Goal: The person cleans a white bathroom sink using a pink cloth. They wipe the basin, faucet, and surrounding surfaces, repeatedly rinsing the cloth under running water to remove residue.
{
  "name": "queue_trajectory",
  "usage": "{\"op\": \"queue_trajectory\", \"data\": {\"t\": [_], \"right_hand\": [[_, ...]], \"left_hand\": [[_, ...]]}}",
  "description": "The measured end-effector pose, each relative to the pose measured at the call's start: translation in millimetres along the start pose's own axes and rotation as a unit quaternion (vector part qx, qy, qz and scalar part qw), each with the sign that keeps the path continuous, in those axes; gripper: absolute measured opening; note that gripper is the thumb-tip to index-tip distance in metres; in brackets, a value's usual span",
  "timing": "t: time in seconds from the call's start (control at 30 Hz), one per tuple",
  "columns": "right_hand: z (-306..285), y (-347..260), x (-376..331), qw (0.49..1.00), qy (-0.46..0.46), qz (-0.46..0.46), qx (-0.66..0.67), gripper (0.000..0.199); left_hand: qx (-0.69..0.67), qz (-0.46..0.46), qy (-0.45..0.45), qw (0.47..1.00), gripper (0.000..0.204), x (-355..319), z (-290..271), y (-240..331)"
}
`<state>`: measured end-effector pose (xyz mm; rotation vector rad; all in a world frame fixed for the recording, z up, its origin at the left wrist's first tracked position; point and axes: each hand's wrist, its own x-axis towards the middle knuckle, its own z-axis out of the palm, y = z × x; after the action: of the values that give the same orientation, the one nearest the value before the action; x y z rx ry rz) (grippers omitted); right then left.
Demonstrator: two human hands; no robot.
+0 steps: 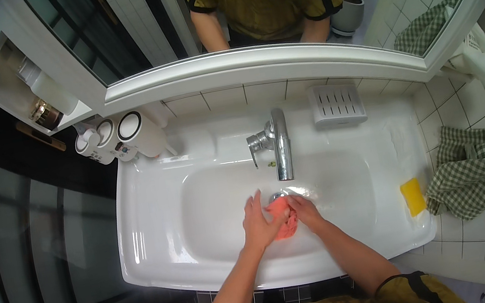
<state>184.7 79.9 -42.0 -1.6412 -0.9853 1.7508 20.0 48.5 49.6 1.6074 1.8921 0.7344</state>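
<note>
Over the white washbasin [210, 186], a wet-looking coral-pink cloth [286, 228] is bunched between my two hands, near the drain [276, 197]. My left hand [256, 222] bears on its left side, the thumb laid across it and the other fingers stretched away from it. Around its right edge curl the fingers of my right hand [305, 210]. Just beyond the hands is the chrome faucet [281, 144], its spout pointing toward me. Whether water runs from it I cannot make out. Part of the cloth is hidden by my fingers.
A yellow sponge [413, 196] lies on the basin's right rim, beside a hanging green checked towel [478, 165]. Behind the faucet stands a white slotted box [337, 105]. White cups [141, 134] are at the back left, under a mirror cabinet [260, 65].
</note>
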Motion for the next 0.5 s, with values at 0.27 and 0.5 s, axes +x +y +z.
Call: {"op": "queue_trajectory", "data": {"t": [0.27,0.5], "right_hand": [[-6,1,-8,0.992,0.047,-0.112,-0.040,0.041],[3,-9,-3,0.997,-0.039,0.006,0.064,0.052]], "left_hand": [[-0.122,-0.100,-0.006,0.987,0.070,110,-21,51],[-0.098,-0.088,0.007,0.991,0.049,124,-12,30]]}}
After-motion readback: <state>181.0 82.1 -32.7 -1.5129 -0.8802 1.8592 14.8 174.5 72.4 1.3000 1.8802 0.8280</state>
